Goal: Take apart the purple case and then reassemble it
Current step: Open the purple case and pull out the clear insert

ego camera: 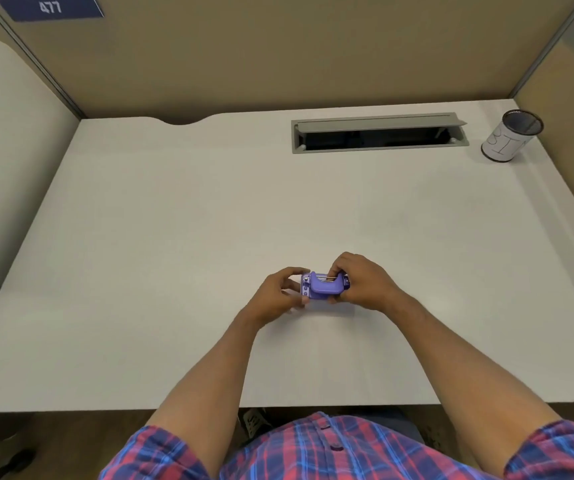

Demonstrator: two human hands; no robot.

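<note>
A small purple case [323, 287] is held just above the white desk [174, 237], near its front middle. A rounded purple cover sits on top of a flatter purple base with small buttons at its left end. My left hand [280, 296] grips the left end of the case with thumb and fingers. My right hand [361, 282] wraps the right end, its fingers curled over the cover's far edge. The right end of the case is hidden under that hand.
A grey cable hatch [379, 133] lies open in the desk at the back. A mesh pen cup [510, 136] with a white paper label stands at the back right corner. Beige partition walls [278, 53] enclose the desk on three sides.
</note>
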